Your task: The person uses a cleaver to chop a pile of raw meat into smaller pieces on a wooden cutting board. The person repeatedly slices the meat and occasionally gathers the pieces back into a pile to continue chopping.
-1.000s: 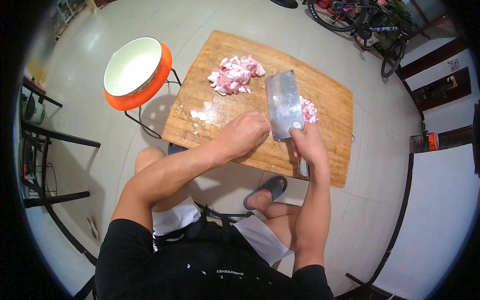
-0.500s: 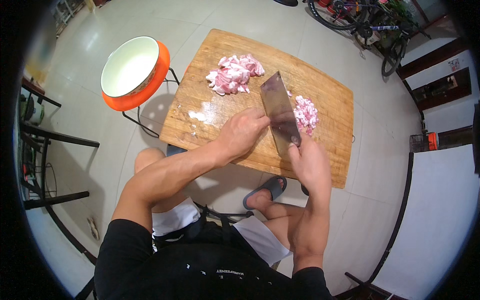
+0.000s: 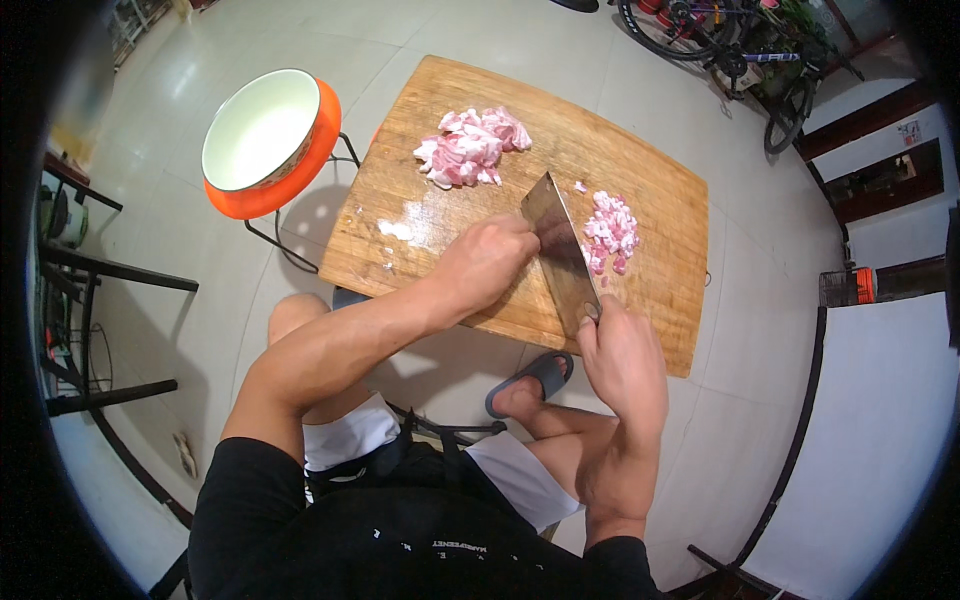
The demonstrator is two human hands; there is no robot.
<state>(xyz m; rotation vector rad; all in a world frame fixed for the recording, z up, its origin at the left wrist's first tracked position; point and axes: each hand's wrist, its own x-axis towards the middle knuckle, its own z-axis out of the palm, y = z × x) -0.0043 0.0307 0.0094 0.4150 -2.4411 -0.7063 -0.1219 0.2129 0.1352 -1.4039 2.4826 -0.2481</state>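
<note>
My right hand [image 3: 622,350] is wrapped round the handle of a broad cleaver [image 3: 562,250], whose blade stands on edge over the wooden cutting board [image 3: 640,165]. Against the blade's left face rests my left hand [image 3: 490,262], fingers curled down and closed; whatever lies under them is hidden. Just right of the blade is a pile of small diced pink and white meat [image 3: 611,228]. A larger heap of meat pieces [image 3: 470,146] lies on the board's far left part. Some white scraps [image 3: 396,231] stick to the wood left of my left hand.
Left of the board, a white enamel bowl [image 3: 262,130] sits on an orange stool [image 3: 328,125] with black metal legs. A bicycle [image 3: 735,65] stands at the far right. Dark furniture legs [image 3: 120,270] reach in from the left. My knees and a grey slipper [image 3: 548,375] are below the board.
The cleaver has been drawn back toward me and slightly down, with my right hand moving nearer and a little right. More of the diced pile shows. My left hand has barely moved.
</note>
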